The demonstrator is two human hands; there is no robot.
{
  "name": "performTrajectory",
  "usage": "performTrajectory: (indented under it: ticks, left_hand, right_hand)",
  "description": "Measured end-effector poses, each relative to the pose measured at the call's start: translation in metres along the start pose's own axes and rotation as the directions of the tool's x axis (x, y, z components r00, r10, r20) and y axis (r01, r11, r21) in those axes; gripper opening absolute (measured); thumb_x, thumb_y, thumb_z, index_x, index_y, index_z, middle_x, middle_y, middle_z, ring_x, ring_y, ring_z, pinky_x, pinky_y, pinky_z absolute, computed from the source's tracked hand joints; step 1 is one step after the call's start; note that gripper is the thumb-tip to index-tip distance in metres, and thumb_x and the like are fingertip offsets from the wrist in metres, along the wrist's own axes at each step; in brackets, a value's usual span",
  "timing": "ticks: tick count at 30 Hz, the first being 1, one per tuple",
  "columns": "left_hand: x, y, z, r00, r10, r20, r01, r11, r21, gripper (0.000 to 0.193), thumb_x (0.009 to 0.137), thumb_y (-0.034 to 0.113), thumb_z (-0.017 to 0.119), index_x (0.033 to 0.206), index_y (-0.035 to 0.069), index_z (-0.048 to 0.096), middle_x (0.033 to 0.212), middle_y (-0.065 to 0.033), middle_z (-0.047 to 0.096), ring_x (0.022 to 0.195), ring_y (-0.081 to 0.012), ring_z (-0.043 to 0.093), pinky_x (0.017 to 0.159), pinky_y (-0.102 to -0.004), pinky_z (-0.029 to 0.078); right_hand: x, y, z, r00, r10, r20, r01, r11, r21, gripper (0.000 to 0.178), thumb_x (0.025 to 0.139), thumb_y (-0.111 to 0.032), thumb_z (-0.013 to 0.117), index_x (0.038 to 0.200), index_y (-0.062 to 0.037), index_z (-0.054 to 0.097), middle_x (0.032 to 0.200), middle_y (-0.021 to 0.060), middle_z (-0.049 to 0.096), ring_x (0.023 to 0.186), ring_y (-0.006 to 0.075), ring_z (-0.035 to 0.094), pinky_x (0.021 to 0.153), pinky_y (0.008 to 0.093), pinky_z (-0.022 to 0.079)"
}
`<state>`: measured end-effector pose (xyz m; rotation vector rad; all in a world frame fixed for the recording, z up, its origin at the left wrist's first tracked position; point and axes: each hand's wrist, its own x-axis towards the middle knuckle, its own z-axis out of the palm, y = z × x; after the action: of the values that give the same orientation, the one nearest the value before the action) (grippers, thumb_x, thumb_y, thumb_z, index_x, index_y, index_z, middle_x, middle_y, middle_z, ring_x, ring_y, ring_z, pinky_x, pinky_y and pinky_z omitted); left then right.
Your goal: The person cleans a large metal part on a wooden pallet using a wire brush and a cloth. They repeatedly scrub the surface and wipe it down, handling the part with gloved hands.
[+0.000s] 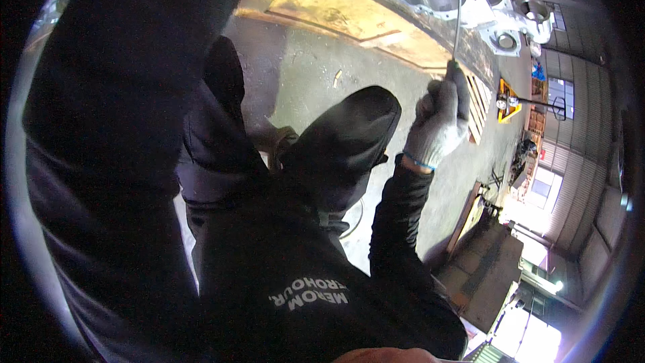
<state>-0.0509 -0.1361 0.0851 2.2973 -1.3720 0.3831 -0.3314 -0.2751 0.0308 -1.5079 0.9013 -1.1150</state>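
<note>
My right hand (437, 117), in a pale knitted work glove with a blue edge at the wrist, is closed around the dark handle of a long, thin hand tool (458, 27). The straight metal shank points away from me and reaches over a silvery metal casting (494, 17) with round bores and flanges. What its tip does there cannot be made out. My left arm (107, 128), in a black sleeve, fills the left side and runs out past the upper edge. The left hand is out of sight.
A worn wooden panel (336, 10) lies below the casting, above the grey floor. My bent knees (353, 121) stand between my arms. Farther right are a slatted pallet (478, 104), a yellow pallet truck (508, 101) and a dark brown block-like surface (487, 259).
</note>
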Motion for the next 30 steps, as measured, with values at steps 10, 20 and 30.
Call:
performTrajectory:
  ticks: [10, 20, 30]
  left_hand:
    - [0.006, 0.007, -0.003, 1.0, 0.008, -0.008, -0.008, 1.0, -0.01, 0.068, 0.107, 0.057, 0.027, 0.144, 0.007, 0.053, 0.142, -0.0202, 0.055, 0.13, -0.0357, 0.053, 0.112, -0.0429, 0.04]
    - [0.024, 0.009, 0.005, 0.998, 0.055, 0.016, -0.055, 0.998, 0.02, 0.067, 0.108, 0.056, 0.027, 0.146, 0.007, 0.051, 0.144, -0.0192, 0.054, 0.133, -0.0341, 0.052, 0.113, -0.0418, 0.039]
    - [0.034, 0.022, 0.005, 0.995, 0.085, 0.054, -0.086, 0.996, 0.015, 0.065, 0.108, 0.054, 0.027, 0.148, 0.007, 0.049, 0.147, -0.0181, 0.052, 0.135, -0.0324, 0.05, 0.115, -0.0406, 0.038]
  right_hand:
    - [0.015, 0.009, -0.002, 0.986, -0.099, 0.135, 0.089, 0.993, 0.074, 0.025, 0.1, -0.012, 0.062, 0.122, -0.0032, 0.071, 0.075, 0.0041, 0.066, 0.048, 0.003, 0.043, 0.042, 0.0197, 0.031]
    - [0.035, 0.006, 0.024, 0.893, 0.313, 0.324, -0.39, 0.896, 0.21, 0.031, 0.105, -0.029, 0.06, 0.13, -0.0112, 0.062, 0.067, -0.003, 0.05, 0.049, 0.0045, 0.043, 0.042, 0.0221, 0.033]
    - [0.066, 0.026, 0.028, 0.813, 0.329, 0.481, -0.497, 0.822, 0.278, 0.023, 0.107, -0.024, 0.05, 0.126, -0.0121, 0.057, 0.065, -0.0021, 0.049, 0.045, 0.0055, 0.04, 0.04, 0.0223, 0.032]
